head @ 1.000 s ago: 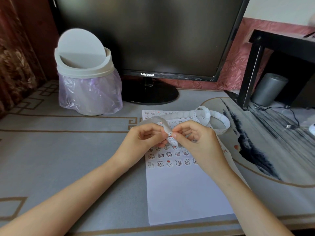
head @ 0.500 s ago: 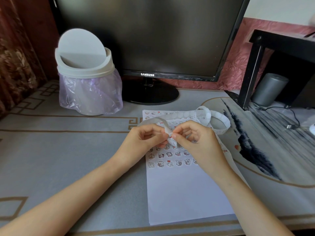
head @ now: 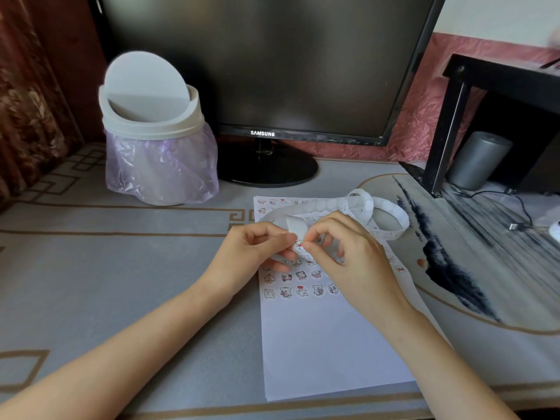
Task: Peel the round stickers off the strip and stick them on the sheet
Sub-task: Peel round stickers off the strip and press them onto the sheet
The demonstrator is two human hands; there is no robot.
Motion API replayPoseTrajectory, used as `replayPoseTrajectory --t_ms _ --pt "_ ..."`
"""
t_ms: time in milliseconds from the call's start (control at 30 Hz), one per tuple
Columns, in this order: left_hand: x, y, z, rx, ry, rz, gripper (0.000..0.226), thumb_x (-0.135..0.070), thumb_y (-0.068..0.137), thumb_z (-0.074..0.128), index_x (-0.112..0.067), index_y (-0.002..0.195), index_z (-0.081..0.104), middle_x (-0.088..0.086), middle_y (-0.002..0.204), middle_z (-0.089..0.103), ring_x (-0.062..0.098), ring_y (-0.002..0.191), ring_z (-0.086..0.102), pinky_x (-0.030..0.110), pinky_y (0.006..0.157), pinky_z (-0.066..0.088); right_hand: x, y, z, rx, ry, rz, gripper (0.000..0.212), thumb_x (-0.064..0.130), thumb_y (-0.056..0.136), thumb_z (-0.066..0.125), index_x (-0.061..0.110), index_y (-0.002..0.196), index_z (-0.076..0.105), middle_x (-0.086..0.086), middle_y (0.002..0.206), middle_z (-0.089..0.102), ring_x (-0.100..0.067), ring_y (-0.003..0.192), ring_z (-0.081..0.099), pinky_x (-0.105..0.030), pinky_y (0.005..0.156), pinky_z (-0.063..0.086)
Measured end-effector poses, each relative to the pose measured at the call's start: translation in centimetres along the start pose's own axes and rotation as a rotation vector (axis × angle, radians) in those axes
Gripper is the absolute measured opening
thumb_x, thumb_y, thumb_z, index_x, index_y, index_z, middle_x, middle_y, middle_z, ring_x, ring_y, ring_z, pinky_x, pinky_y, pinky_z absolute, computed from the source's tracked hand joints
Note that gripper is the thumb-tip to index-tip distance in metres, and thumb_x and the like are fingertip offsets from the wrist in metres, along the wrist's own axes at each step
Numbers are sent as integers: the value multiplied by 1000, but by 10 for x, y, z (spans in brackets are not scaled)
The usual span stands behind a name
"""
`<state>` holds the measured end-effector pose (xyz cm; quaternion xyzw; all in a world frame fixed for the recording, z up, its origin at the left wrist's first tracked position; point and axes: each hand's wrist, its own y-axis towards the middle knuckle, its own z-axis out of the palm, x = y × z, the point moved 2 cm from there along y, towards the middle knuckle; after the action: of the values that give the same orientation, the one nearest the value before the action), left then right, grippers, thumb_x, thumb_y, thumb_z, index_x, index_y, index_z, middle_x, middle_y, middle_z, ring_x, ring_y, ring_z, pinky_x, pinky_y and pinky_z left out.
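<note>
A white sheet (head: 327, 353) lies on the desk in front of me, its upper half covered with rows of small cartoon stickers (head: 301, 291). A long white backing strip (head: 391, 221) curls in loops over the sheet's far right corner. My left hand (head: 257, 253) pinches the strip's near end above the sheet. The thumb and forefinger of my right hand (head: 348, 256) pinch the edge of a round sticker (head: 299, 245) on that strip. Both hands hover over the middle sticker rows and hide part of them.
A small white swing-lid bin (head: 151, 128) with a purple bag stands at the back left. A black monitor (head: 266, 68) on a round foot stands behind the sheet. A black shelf (head: 500, 95) with a grey cylinder (head: 477, 160) and cables stands at the right.
My hands stay over the sheet. The right fingertips have shifted slightly on the sticker, and the strip's bent end has lifted a little between the hands.
</note>
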<state>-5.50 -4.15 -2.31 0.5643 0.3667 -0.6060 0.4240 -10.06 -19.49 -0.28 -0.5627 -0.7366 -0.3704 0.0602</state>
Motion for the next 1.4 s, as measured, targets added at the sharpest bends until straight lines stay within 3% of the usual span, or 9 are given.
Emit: replayPoseTrajectory --t_ms 133,233,333,500,600,767,1200,1400 --pt "-1 0 -1 6 -4 -16 15 -8 86 62 6 87 67 12 72 69 13 66 66 19 56 53 2 0 -1 9 -22 -23 5 24 88 63 24 84 60 14 89 52 -5 87 50 -26 74 42" --pt "0 0 -2 10 10 -14 16 -9 86 62 6 87 66 13 73 68 13 67 64 19 56 52 7 -2 -6 36 122 20 5 21 86 65 22 82 62 12 88 55 -9 87 53 -15 73 38" --pt "1 1 -1 3 17 -16 13 -8 86 62 4 83 66 6 66 67 10 63 63 19 55 52 8 -4 -15 38 337 169 9 15 82 70 21 77 65 11 75 62 -4 64 52 -13 60 38" --pt "2 1 -1 1 50 -20 13 -8 86 63 3 80 66 5 65 68 10 60 62 18 53 51 -10 -11 -37 74 459 412 6 10 76 74 13 74 70 8 66 66 -1 59 53 -9 52 38" --pt "3 1 -1 -6 82 -7 17 -10 87 63 6 82 65 7 67 67 11 62 60 18 49 46 -27 -21 -49 94 462 568 7 9 74 75 13 70 71 3 64 68 -3 52 53 -10 43 35" --pt "3 1 -1 1 115 11 18 -9 87 63 8 83 64 4 62 65 7 55 59 18 46 44 -43 -30 -55 171 375 730 4 11 74 75 12 73 71 4 60 68 -2 47 50 -16 43 32" --pt "7 3 0 27 92 -25 13 -10 86 63 2 81 65 8 66 69 13 61 66 20 60 54 -40 -32 -48 196 375 722 4 5 74 75 7 73 71 1 60 68 7 43 49 -3 42 31" --pt "7 3 0 26 79 -31 13 -8 86 63 4 83 65 9 65 68 14 59 65 19 59 54 -44 -33 -45 189 355 725 5 7 72 76 10 70 72 -5 69 72 -1 53 55 -20 61 40"
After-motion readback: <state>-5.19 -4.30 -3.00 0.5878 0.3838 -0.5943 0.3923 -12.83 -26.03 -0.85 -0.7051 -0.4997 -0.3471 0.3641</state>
